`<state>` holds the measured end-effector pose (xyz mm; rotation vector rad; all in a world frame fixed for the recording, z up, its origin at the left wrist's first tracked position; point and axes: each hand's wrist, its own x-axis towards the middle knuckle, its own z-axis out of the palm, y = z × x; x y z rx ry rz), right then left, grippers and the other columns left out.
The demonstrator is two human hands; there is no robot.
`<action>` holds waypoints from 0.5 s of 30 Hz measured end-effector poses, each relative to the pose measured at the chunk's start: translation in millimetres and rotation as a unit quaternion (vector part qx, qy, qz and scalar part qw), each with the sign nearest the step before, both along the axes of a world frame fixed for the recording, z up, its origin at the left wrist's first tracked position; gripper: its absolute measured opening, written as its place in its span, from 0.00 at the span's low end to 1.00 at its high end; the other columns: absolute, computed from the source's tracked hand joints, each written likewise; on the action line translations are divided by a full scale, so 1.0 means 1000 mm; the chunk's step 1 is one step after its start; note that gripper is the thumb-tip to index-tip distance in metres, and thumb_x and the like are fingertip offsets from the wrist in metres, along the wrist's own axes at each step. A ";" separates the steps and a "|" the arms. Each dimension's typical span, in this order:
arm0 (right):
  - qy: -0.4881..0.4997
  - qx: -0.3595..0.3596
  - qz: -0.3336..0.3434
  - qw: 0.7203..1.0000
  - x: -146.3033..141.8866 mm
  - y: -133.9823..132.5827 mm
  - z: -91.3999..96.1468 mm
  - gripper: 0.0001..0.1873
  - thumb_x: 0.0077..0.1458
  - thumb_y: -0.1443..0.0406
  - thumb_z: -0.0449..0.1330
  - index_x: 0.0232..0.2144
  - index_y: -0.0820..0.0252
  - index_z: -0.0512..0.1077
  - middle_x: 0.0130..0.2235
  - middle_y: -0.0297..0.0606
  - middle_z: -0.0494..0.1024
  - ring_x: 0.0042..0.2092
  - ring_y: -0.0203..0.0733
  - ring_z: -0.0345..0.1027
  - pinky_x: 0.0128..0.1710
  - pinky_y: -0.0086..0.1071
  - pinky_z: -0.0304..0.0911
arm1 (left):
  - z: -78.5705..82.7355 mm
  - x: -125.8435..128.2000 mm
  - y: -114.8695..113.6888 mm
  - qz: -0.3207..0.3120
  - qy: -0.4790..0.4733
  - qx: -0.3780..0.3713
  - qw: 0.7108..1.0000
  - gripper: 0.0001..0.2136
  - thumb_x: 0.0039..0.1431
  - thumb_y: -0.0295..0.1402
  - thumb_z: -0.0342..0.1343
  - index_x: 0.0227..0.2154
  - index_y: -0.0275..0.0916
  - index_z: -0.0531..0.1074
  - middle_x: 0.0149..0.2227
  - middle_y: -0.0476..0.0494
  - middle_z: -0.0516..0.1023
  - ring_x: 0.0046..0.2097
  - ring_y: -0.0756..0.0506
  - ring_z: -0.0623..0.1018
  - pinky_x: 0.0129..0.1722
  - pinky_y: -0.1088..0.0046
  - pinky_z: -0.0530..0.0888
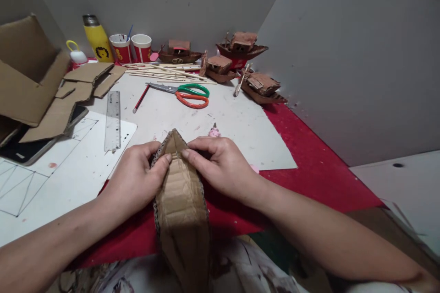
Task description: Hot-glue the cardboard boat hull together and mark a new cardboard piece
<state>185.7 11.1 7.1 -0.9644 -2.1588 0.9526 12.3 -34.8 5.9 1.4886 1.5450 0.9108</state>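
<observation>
A boat-shaped hull of brown corrugated cardboard (181, 206) lies lengthwise in front of me, its pointed bow aimed away. My left hand (137, 181) grips the bow's left side, thumb pressed on top near the tip. My right hand (220, 165) pinches the bow's right side, fingers curled over the edge. Both thumbs meet at the seam near the point. A small pink object (214, 132) peeks out just beyond my right hand.
Scissors (187, 93) with green and orange handles, a metal ruler (113, 120), a red pencil (140, 99) and wooden sticks (165, 72) lie on white sheets. Finished brown model boats (263, 86) stand at the back right; cardboard pieces (37, 91), cups and a yellow bottle (98, 40) sit left.
</observation>
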 end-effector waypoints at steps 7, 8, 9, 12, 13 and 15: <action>-0.006 -0.014 0.002 1.000 -0.001 0.005 -0.005 0.18 0.57 0.71 0.54 0.17 0.60 0.58 0.20 0.27 0.61 0.25 0.31 0.55 0.28 0.28 0.51 | -0.003 0.001 0.003 0.002 -0.004 -0.020 1.000 0.10 0.57 0.37 0.53 0.33 0.37 0.77 0.28 0.46 0.79 0.31 0.43 0.77 0.27 0.71 0.72; -0.010 -0.010 0.001 1.000 -0.001 0.005 -0.005 0.18 0.57 0.71 0.54 0.17 0.60 0.57 0.20 0.27 0.60 0.25 0.31 0.54 0.28 0.28 0.50 | -0.002 0.001 0.003 0.002 -0.007 -0.023 1.000 0.11 0.57 0.37 0.53 0.33 0.37 0.77 0.28 0.46 0.79 0.31 0.43 0.77 0.27 0.72 0.72; -0.014 -0.007 0.000 1.000 -0.001 0.005 -0.006 0.18 0.57 0.71 0.54 0.17 0.60 0.57 0.20 0.27 0.60 0.25 0.31 0.53 0.28 0.28 0.50 | -0.002 0.001 0.004 0.003 -0.010 -0.023 1.000 0.11 0.57 0.37 0.53 0.32 0.37 0.77 0.27 0.46 0.79 0.31 0.43 0.76 0.26 0.72 0.72; -0.021 -0.008 -0.002 1.000 -0.002 0.005 -0.005 0.18 0.57 0.70 0.54 0.17 0.60 0.57 0.20 0.27 0.60 0.25 0.31 0.53 0.27 0.28 0.49 | -0.001 0.002 0.004 0.001 -0.010 -0.018 1.000 0.11 0.56 0.38 0.54 0.32 0.36 0.77 0.26 0.45 0.78 0.30 0.43 0.76 0.26 0.72 0.71; -0.022 -0.010 -0.001 1.000 -0.002 0.005 -0.005 0.18 0.57 0.70 0.54 0.17 0.60 0.57 0.20 0.27 0.60 0.25 0.31 0.53 0.27 0.28 0.49 | 0.000 0.001 0.005 -0.001 -0.006 -0.018 1.000 0.11 0.56 0.38 0.54 0.32 0.36 0.77 0.26 0.45 0.78 0.30 0.43 0.75 0.25 0.72 0.71; -0.027 -0.014 0.002 1.000 -0.002 0.006 -0.004 0.18 0.58 0.71 0.54 0.17 0.60 0.57 0.20 0.27 0.60 0.25 0.31 0.53 0.27 0.28 0.49 | 0.000 0.001 0.005 -0.006 0.000 -0.021 1.000 0.12 0.55 0.39 0.56 0.32 0.36 0.78 0.26 0.45 0.78 0.29 0.44 0.75 0.25 0.72 0.71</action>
